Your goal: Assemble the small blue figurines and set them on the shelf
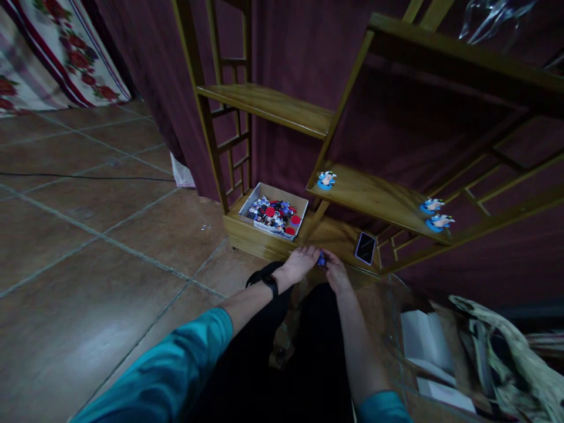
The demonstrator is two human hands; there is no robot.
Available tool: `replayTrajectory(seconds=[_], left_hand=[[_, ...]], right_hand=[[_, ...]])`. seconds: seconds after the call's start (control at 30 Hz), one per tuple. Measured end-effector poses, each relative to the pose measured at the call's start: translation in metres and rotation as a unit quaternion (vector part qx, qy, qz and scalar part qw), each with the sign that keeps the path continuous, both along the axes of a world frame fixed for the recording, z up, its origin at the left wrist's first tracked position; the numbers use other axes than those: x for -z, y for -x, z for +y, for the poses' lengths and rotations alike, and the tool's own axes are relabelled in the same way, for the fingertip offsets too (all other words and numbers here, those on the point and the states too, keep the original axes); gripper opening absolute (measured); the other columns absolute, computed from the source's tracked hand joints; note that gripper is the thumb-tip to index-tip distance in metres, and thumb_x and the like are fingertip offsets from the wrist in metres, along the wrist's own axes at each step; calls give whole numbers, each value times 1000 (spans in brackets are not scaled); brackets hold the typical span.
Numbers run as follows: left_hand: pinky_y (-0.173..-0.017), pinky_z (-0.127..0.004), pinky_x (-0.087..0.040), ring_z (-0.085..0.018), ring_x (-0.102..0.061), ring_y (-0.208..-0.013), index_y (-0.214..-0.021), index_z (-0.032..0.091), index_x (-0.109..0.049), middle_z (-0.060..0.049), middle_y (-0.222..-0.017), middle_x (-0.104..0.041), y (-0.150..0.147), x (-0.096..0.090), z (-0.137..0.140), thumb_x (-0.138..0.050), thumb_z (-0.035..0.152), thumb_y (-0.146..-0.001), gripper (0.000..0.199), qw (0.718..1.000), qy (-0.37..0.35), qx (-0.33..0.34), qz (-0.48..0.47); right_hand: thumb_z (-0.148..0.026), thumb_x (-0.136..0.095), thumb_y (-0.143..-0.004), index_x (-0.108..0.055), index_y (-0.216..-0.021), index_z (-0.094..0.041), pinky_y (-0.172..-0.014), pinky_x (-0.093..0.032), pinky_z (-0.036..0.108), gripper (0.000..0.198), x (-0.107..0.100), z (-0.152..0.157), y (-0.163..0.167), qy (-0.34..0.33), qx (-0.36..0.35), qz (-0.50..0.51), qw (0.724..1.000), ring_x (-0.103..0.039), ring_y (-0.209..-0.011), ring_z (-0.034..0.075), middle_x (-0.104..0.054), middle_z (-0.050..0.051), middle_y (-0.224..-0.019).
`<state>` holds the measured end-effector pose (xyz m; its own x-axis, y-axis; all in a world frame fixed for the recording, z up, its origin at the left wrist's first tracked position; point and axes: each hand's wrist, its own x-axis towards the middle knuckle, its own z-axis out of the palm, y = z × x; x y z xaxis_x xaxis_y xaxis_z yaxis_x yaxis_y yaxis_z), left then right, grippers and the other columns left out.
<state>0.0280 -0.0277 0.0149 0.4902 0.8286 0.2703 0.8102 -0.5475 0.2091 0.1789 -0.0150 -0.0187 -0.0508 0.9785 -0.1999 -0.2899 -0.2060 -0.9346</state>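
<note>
Purple plastic-looking piece (321,259) just below the middle of the frame, and that's what both hands are on. In the head view the left hand (303,262) and the right hand (337,273) nearly meet, fingertips pinching the piece from either side. The fingers cover a good chunk of it, so I can't make out its shape.

Writing: there's some small print on the front of the white box (284,194) near the centre, too tiny to read. The box is full of jumbled little parts (278,215), with a few red discs (270,211) on top; everything underneath is buried. Phone (365,248) lies right of the hands, screen dark.

Three little figures with blue bases sit on the middle board: one figure (326,180) at its left end, two more figures (436,215) at its right end, too small for detail.

All this is on a yellowish wooden shelf unit (268,106), cut off by the top edge, with a maroon curtain (288,41) behind. Brown tiled floor (101,258) fills the left side, flowered cloth (81,59) is upper left, and clear plastic (497,14) gets cropped upper right. Lower right is dim: white packaging (427,341) and a blurry heap.
</note>
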Motion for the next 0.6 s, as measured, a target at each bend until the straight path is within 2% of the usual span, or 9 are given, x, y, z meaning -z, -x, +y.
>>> replayTrajectory(seconds=[0.3,0.6], left_hand=[[-82,-37,-38,-25,-53,-99,-122,12,-44,-15,-106,-55,0,-2,-3,-37,4,-83,40,999,-24,16,32],[-82,-38,-36,-27,-52,-101,-125,9,-43,-19,-111,-54,-4,-4,-7,-33,6,-86,40,999,-24,29,24]], right_hand=[[-11,-58,-54,-67,-89,-22,-75,-47,28,38,1,1,-2,-1,8,8,1000,-60,-85,16,-69,1,-93],[-8,-57,-52,-67,-87,-23,-71,-47,26,40,1,1,-5,7,17,13,1000,-59,-83,16,-69,0,-93]])
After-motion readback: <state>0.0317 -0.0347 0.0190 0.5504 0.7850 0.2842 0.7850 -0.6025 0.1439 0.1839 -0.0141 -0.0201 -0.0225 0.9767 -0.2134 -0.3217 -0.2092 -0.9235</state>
